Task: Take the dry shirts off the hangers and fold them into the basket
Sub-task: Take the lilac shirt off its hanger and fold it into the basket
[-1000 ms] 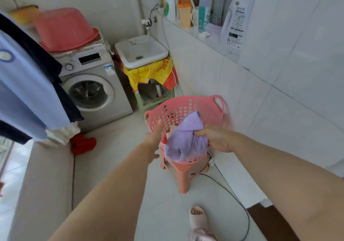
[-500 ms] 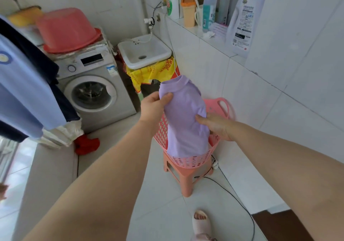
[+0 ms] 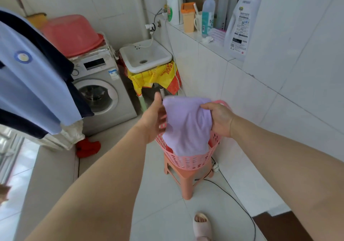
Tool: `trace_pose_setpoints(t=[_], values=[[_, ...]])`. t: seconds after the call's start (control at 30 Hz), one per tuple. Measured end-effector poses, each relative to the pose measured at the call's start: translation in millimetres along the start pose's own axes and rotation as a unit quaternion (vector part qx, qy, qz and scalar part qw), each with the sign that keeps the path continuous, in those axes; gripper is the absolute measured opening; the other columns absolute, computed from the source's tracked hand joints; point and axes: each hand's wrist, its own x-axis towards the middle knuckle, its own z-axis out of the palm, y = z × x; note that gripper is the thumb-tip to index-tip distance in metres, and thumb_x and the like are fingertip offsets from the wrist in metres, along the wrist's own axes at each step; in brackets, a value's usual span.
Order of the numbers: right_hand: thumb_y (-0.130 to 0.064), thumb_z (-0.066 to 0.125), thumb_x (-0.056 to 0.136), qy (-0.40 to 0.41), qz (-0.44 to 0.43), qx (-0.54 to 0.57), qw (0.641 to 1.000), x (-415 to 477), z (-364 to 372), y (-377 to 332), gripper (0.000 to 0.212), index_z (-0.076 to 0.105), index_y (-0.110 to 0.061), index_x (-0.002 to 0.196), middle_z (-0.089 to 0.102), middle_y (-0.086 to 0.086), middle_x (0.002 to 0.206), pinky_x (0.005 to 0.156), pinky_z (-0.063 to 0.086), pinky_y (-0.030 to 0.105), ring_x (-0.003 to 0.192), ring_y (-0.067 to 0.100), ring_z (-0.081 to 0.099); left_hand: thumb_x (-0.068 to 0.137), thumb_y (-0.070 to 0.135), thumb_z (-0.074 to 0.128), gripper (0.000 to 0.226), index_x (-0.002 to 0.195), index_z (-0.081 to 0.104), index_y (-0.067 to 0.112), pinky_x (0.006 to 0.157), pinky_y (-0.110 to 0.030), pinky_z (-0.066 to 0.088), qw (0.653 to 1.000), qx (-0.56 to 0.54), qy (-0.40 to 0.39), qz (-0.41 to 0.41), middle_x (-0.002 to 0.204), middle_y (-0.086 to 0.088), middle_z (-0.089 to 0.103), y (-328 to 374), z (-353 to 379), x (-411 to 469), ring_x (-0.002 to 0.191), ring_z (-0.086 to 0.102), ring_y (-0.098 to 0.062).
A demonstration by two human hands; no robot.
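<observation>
Head view: over a pink basket (image 3: 189,161) on a stool (image 3: 186,183), the right hand (image 3: 219,119) grips a bunched lilac shirt (image 3: 188,127) by its top corner. The left hand (image 3: 154,118) lies against the shirt's other edge with its thumb raised and its fingers behind the cloth, so the grip cannot be told. The shirt's hem dips into the basket, and its fold looks unfinished. Blue shirts (image 3: 31,84) hang left of the left hand, apparently yet to be taken down.

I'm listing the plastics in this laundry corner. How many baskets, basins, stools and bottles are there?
Baskets: 1, pink basket
Basins: 1, red basin
Stools: 1, orange stool
Bottles: 3, white bottle, red-capped bottle, orange-capped bottle
Total: 6
</observation>
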Motion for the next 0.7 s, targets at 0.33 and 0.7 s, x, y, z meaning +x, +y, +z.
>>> trace_pose_setpoints(t=[0.33,0.7], values=[[-0.023,0.053,0.096,0.082,-0.011,-0.02,0.996,-5,-6,-7,0.037,0.058,0.001,0.123,0.062,0.016,0.121,0.096,0.047,0.039,0.112,0.029,0.059,0.1,0.026,0.048,0.031,0.077,0.057,0.008,0.077,-0.036,0.052,0.99,-0.062,0.11,0.058,0.068,-0.004,0.063,-23,-4,-4,0.065,0.06,-0.018],[-0.008,0.082,0.07,0.024,0.061,-0.258,0.964,-5,8,-12,0.079,0.043,-0.001,0.137,0.059,0.015,0.129,0.099,0.049,0.045,0.115,0.03,0.059,0.098,0.027,0.052,0.025,0.085,0.058,0.006,0.081,-0.043,0.052,0.981,0.071,0.169,0.06,0.084,-0.014,0.059,-24,9,-7,0.08,0.052,-0.026]])
